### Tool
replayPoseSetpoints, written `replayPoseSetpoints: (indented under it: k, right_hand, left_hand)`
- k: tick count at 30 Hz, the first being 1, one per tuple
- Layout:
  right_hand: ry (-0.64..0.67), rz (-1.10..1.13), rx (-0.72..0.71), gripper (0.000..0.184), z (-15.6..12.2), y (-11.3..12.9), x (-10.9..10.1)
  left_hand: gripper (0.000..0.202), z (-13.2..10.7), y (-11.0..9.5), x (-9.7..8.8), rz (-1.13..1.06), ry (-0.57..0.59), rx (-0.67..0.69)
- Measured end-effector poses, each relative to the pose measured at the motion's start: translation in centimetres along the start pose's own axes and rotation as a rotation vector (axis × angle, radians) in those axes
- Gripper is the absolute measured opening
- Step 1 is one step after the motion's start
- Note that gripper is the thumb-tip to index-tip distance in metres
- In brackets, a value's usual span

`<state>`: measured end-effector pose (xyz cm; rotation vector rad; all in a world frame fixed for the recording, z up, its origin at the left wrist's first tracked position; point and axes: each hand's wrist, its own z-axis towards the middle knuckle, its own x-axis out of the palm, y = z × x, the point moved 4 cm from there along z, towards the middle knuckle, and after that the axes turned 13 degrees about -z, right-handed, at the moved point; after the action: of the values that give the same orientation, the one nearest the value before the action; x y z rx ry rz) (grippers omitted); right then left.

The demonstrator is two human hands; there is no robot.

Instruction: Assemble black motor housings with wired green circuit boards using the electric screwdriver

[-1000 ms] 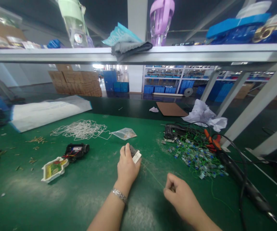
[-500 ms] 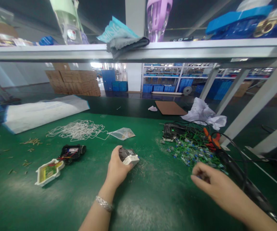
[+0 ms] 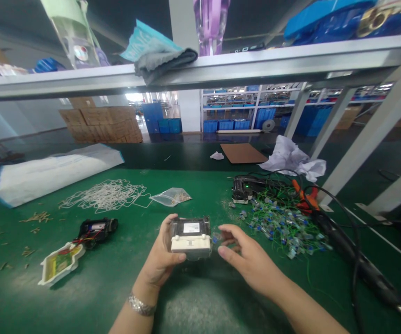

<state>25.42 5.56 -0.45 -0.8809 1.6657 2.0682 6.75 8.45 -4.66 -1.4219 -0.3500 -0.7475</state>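
My left hand (image 3: 160, 260) grips a small black-and-white plastic module (image 3: 190, 237) with a white label, lifted a little above the green mat (image 3: 124, 287). Beside the module's right edge, my right hand (image 3: 247, 257) pinches a small blue-tipped wire piece (image 3: 216, 237) between thumb and fingers. A pile of the same green wires with blue ends (image 3: 279, 222) lies to the right of my hands.
An opened black unit (image 3: 94, 228) with a white cover (image 3: 59, 262) lies at left. White cord tangle (image 3: 105, 195) and a small plastic bag (image 3: 171, 197) sit farther back. A black device (image 3: 244, 189), orange pliers (image 3: 303, 198) and a black cable (image 3: 346, 246) are at right. A metal shelf (image 3: 221, 69) runs overhead.
My left hand lifted the module off the mat and turned its face toward me. My right hand reached to the wire pile, then came back beside the module with a piece.
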Motion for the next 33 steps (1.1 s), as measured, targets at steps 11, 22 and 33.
replayPoseSetpoints:
  k: [11,22,33]
  right_hand:
    - [-0.029,0.541,0.165,0.032,2.8,-4.7,3.9]
    - [-0.016,0.426,0.153,0.015,3.1,-4.0,5.5]
    - [0.049,-0.133,0.109,0.02,3.8,-0.3,5.4]
  left_hand:
    - [0.071,1.0,1.8,-1.0,0.67,0.03,0.159]
    - [0.065,-0.6,0.0,1.5,1.536,0.065,0.327]
    - [0.038,-0.3,1.2,1.9,1.739,-0.031,0.301]
